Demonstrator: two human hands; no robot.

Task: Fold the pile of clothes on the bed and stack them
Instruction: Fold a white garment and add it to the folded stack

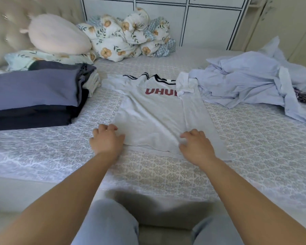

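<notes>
A light grey T-shirt (154, 114) with red letters and a dark striped collar lies flat in the middle of the bed, its right sleeve folded inward. My left hand (106, 140) pinches the shirt's lower left corner at the hem. My right hand (195, 144) grips a fold of cloth near the lower right of the hem. A stack of folded dark blue and black clothes (35, 96) sits on the left. A loose pile of pale blue clothes (251, 82) lies on the right.
The patterned bedspread (166, 174) covers the bed. A floral duvet bundle (129, 34) and a pink pillow (58, 34) lie at the headboard. White cupboards (201, 18) stand behind. My knees in light trousers (109, 223) are at the bed's front edge.
</notes>
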